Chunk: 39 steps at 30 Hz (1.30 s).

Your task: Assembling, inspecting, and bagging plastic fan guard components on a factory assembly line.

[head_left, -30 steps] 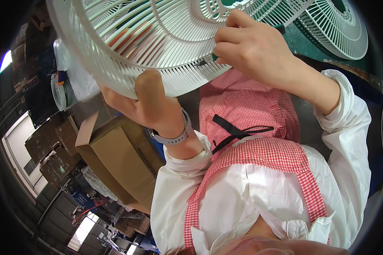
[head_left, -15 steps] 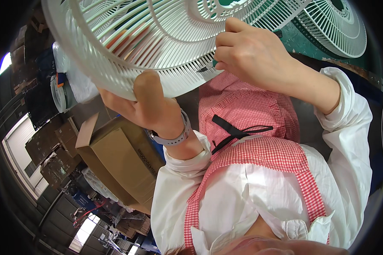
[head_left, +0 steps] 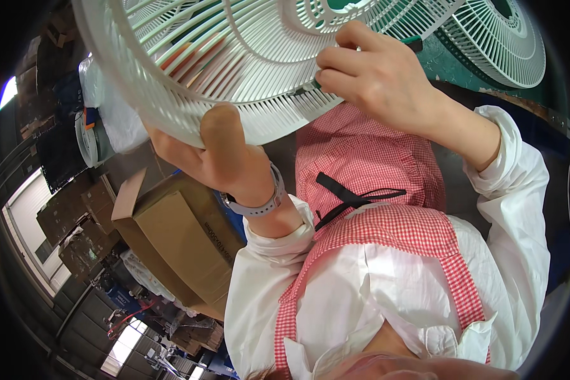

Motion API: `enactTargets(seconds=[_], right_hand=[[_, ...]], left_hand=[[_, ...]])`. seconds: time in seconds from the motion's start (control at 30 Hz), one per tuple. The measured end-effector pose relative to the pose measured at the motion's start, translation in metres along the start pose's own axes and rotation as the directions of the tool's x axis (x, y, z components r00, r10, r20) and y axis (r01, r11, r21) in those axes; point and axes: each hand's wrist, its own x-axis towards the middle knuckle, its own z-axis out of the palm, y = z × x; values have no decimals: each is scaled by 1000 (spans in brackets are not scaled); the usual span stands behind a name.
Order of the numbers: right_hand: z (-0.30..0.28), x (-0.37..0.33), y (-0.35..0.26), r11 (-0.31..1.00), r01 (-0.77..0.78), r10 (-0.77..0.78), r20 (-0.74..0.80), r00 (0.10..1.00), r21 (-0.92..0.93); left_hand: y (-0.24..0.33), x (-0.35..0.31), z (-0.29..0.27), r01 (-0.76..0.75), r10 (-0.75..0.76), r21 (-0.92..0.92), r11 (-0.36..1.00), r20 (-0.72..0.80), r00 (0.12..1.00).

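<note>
A large white plastic fan grille (head_left: 269, 126) fills the top of the view, tilted, with thin ribs running from its rim toward an open ring. My left hand (head_left: 225, 155), wearing a watch with a pale strap, is closed around the near rim, thumb on the outside. My right hand (head_left: 383, 79) grips a slim green-handled knife (head_left: 414, 44); the handle's end sticks out behind the fingers. Its dark blade points left at the ribs just inside the near rim. My fingers cover most of the knife, and I cannot tell whether the blade touches the plastic.
A second white fan grille (head_left: 497, 47) lies on the worn green tabletop (head_left: 446, 63) at the upper right. Something orange shows through the ribs. An open cardboard box (head_left: 171, 234) stands at my left, with plastic-wrapped goods (head_left: 117, 117) and stacked cartons (head_left: 73, 215) beyond.
My right hand has shifted slightly up and left with the knife, so more of the handle's end shows. The grille has moved slightly right; my left hand keeps its hold.
</note>
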Motion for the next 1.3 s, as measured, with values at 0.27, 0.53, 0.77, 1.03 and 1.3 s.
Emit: enactTargets(seconds=[0.27, 0.53, 0.77, 1.03, 1.3], right_hand=[[-11, -7, -6, 966, -216, 172, 271, 947, 142], [-8, -1, -8, 982, -150, 118, 247, 962, 116], [-3, 1, 0, 987, -156, 143, 221, 965, 40], [-14, -9, -1, 961, -241, 201, 252, 947, 139], [-11, -4, -2, 979, -179, 146, 271, 952, 102]], left_hand=[[-1, -2, 1, 88, -91, -48, 995, -58, 994], [-3, -5, -3, -16, 17, 32, 999, -13, 1000], [0, -5, 1, 37, -37, -15, 999, -58, 998], [6, 2, 5, 203, -214, -114, 973, -100, 972], [7, 4, 8, 106, -107, -25, 994, -64, 992]])
